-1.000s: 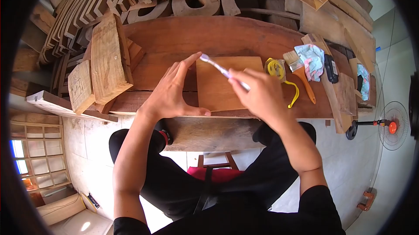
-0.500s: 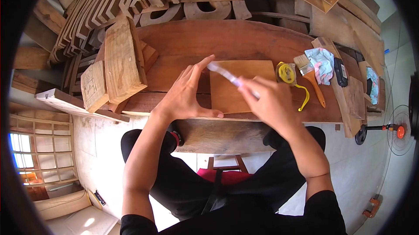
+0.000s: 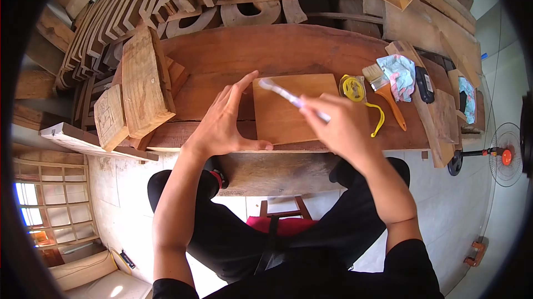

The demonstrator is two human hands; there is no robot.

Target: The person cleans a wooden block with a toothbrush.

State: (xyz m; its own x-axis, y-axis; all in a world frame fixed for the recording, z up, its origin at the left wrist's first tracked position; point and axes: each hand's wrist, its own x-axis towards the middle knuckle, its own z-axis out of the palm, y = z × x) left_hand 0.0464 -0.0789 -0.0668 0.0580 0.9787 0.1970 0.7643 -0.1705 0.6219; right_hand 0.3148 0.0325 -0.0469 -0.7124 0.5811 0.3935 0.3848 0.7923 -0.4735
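A flat square wooden board [image 3: 294,116] lies on the reddish-brown wooden bench top [image 3: 222,49] in front of me. My left hand [image 3: 219,124] is open along the board's left side, index finger pointing to the far corner and thumb stretched along the near edge. Between the fingers of my right hand [image 3: 333,124] is a slim white and purple toothbrush [image 3: 286,95]. Its pale head slants over the board's far left corner, slightly blurred.
Right of the board lie a yellow tape measure [image 3: 353,88], a paintbrush [image 3: 393,105], a crumpled cloth [image 3: 398,74] and a black object [image 3: 425,84]. Thick wooden blocks [image 3: 145,85] stand on the left. Curved wooden pieces [image 3: 252,13] are stacked behind the bench; a fan [image 3: 505,156] is far right.
The scene has shifted slightly left as the camera turned. The toothbrush head has moved a little over the board's far left corner; both hands keep nearly the same pose.
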